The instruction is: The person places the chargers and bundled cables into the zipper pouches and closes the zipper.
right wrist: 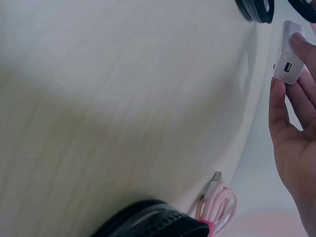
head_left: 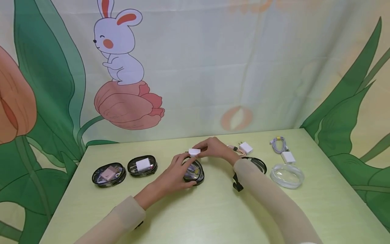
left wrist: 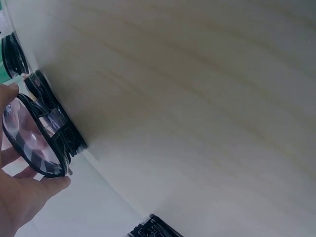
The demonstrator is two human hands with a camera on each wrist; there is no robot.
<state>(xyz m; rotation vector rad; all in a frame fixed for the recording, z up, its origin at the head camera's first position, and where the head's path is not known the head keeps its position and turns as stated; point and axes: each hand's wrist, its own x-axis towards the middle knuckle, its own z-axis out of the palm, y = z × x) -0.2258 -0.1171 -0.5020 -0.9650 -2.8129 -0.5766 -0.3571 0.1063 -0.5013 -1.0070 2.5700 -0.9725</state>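
My left hand (head_left: 172,176) holds a clear oval zip case (head_left: 199,174) with black trim, in the middle of the table. Its thumb is at the near edge, its fingers round the far side; in the left wrist view the case (left wrist: 32,131) tilts in this grip. Something with a yellow bit shows inside, probably a cable. Just above the case's far end, my right hand (head_left: 214,149) pinches a white USB charger plug (head_left: 194,152) between thumb and fingers. A USB port faces the camera on the charger (right wrist: 289,54) in the right wrist view.
Two filled black-trimmed cases, one with a pink charger (head_left: 109,173), one with a white charger (head_left: 143,164), lie left. Right are a black-trimmed case (head_left: 257,164) partly under my sleeve, a pink cable (right wrist: 222,202), a white charger (head_left: 246,147), a purple cable (head_left: 278,145) and a clear case (head_left: 287,176).
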